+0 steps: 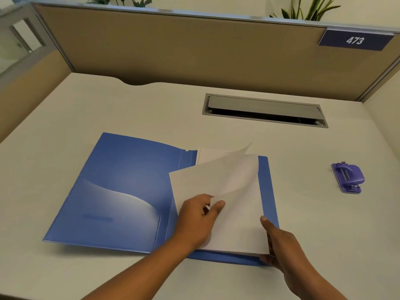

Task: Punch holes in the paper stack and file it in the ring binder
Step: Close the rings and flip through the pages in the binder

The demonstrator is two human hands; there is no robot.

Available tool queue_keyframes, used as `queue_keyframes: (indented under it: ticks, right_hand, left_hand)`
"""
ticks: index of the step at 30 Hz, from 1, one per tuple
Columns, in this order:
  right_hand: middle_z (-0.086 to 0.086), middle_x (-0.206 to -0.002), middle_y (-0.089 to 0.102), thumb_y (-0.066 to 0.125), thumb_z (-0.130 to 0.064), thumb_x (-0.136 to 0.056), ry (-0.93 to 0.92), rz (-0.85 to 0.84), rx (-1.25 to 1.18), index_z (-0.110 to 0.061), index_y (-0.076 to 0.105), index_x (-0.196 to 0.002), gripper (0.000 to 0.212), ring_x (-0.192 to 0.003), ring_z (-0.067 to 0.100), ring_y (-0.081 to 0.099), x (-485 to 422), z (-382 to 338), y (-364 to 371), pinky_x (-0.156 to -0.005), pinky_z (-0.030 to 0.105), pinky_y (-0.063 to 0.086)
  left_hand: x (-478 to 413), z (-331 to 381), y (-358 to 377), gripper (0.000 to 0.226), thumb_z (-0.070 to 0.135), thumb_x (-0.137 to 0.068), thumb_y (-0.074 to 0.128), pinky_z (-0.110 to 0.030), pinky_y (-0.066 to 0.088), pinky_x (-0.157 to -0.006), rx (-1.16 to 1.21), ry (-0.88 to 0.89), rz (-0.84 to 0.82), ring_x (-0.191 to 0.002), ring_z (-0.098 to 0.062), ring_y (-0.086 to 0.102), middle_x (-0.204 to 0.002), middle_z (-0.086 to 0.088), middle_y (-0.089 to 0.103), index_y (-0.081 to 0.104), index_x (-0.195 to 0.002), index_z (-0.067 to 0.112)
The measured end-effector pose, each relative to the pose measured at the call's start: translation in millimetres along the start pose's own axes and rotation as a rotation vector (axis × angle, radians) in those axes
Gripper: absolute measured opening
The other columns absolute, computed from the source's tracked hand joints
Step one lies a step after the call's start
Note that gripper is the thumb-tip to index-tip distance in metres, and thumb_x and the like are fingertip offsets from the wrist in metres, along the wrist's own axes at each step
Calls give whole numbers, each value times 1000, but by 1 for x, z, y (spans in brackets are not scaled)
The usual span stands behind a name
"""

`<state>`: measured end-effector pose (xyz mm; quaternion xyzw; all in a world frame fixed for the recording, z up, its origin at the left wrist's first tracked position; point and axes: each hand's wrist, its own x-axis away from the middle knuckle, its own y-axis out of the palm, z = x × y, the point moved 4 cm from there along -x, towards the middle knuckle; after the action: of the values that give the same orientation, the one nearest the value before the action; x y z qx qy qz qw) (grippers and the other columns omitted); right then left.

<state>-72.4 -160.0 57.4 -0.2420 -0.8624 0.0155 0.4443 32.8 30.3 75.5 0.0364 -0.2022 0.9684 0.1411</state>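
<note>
A blue binder (121, 187) lies open on the desk, its inside cover with a clear pocket to the left. A white paper stack (240, 213) rests on its right half. My left hand (199, 219) pinches the left edge of the stack's upper sheets, and they curl upward. My right hand (279, 245) grips the stack's near right corner, thumb on top. A purple hole punch (348, 177) sits apart on the desk to the right. The binder's rings are hidden under the paper.
A grey cable hatch (265, 110) is set into the white desk (65, 118) behind the binder. A tan partition (194, 48) with a blue sign reading 473 (355, 40) walls the desk's back and sides.
</note>
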Motion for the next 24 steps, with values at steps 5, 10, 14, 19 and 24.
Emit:
queue_keyframes:
  ticks: [5,10,14,19,24]
  right_hand:
    - [11,-82,68,61,-18,-94,-92,-3,94,-1,71,-82,23,-72,23,60,-2,4,0,-62,31,53]
    - [18,-91,71,62,-15,-93,-104,23,120,8,70,-90,24,-76,25,63,-6,7,1,-63,32,56]
    - [11,-86,70,60,-13,-94,-112,-7,24,-2,73,-85,19,-78,25,63,-1,2,4,-68,35,57]
    - [12,-83,78,60,-11,-94,-179,-39,2,-4,76,-84,20,-85,32,70,6,-9,6,-76,39,57]
    - [9,-89,77,59,-17,-95,-285,-40,68,-8,76,-87,21,-89,32,69,15,-25,13,-83,44,57]
  left_hand:
    - [7,-13,-59,39,45,-84,68,-41,54,-58,24,-35,237,-63,-26,63,-66,-12,66,65,-71,8]
    - [23,-38,-127,33,32,-87,67,-30,41,-48,-200,-142,535,-52,-24,54,-53,-5,57,59,-60,14]
    - [30,-71,-150,25,31,-83,72,-26,45,-51,-398,-305,560,-55,-18,57,-58,2,61,60,-64,20]
    - [33,-81,-137,29,33,-73,79,-35,54,-62,-630,-365,413,-75,-21,63,-90,3,65,59,-93,27]
    - [17,-46,-90,110,-2,-41,83,-42,39,-104,-1091,429,-95,-136,-29,43,-151,0,42,46,-140,27]
